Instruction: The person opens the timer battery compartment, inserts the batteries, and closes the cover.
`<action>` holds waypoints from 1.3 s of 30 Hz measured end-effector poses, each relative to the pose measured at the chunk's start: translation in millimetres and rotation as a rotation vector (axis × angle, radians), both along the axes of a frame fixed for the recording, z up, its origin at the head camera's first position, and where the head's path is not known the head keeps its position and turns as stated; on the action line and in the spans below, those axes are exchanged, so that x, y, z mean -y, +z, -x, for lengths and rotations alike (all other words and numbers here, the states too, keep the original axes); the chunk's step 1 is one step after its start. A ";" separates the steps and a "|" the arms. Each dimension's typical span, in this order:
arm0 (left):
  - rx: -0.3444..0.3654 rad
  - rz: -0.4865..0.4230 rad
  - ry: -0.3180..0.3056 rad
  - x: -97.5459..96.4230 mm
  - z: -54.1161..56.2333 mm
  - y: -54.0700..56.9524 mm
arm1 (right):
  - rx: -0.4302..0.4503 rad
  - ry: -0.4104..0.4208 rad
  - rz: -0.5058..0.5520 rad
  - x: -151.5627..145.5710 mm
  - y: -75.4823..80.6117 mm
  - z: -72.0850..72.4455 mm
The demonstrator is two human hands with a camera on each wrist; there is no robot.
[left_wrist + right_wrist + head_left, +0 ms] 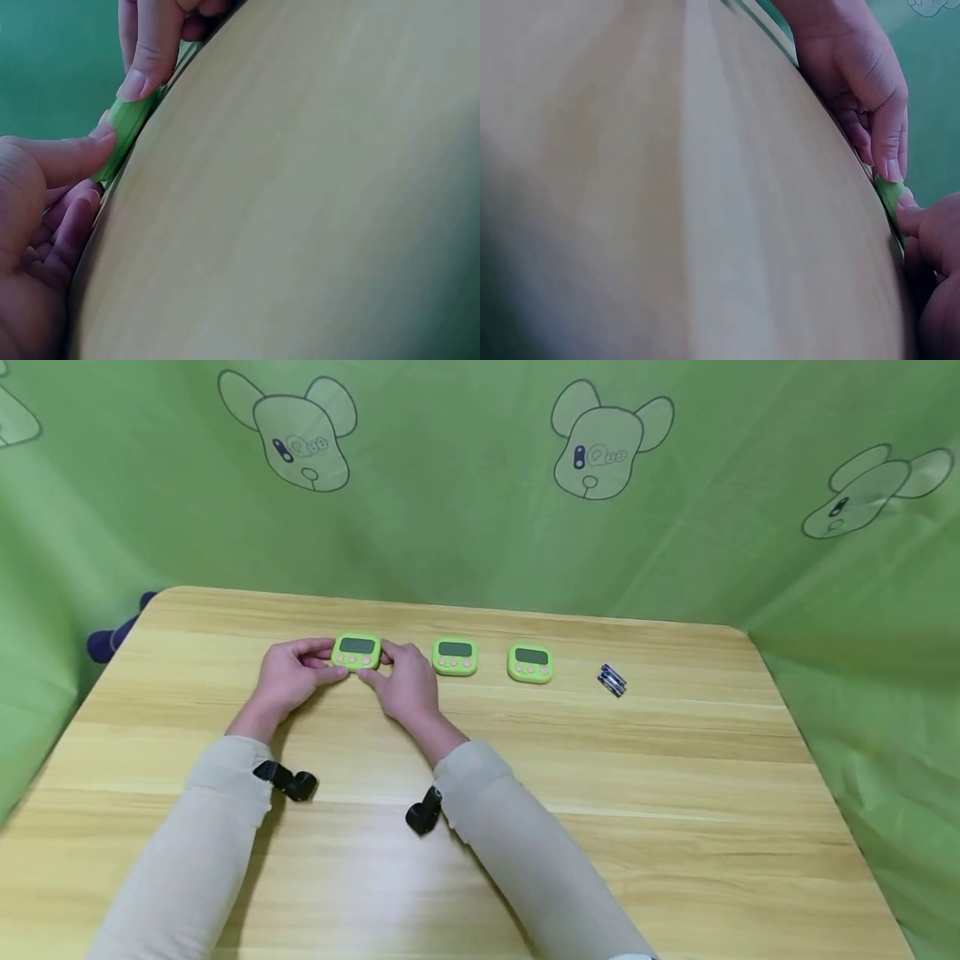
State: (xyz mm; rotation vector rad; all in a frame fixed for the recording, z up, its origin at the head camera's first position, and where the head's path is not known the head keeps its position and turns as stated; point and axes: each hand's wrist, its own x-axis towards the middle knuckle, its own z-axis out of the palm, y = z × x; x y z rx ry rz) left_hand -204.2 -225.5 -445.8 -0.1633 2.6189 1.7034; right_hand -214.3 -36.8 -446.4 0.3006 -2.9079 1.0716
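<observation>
Head view: left hand point(291, 677) and right hand point(410, 687) are pinching the leftmost green timer point(356, 652)
Probably feeling light, stiff, slickish; fingers are clamping both ends, good spot imo.

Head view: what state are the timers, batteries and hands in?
Leftmost green timer: face up, held at both sides, no digits visible.
Middle green timer: lying face up, not held, no digits visible.
Rightmost green timer: lying face up, not held, no digits visible.
Batteries: loose, lying close together.
Left hand: pinching the leftmost green timer's left side.
Right hand: pinching its right side.
</observation>
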 end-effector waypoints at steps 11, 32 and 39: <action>-0.108 -0.046 0.092 -6.7 -14.3 -6.6 | -0.058 0.017 0.062 -1.6 -3.7 -13.5; -0.227 -0.092 0.192 -43.5 -56.4 -7.9 | -0.136 0.046 0.452 -23.7 -7.8 -53.0; -0.284 -0.106 0.153 -63.2 -69.2 -11.4 | -0.110 0.070 0.580 -45.5 -9.1 -68.2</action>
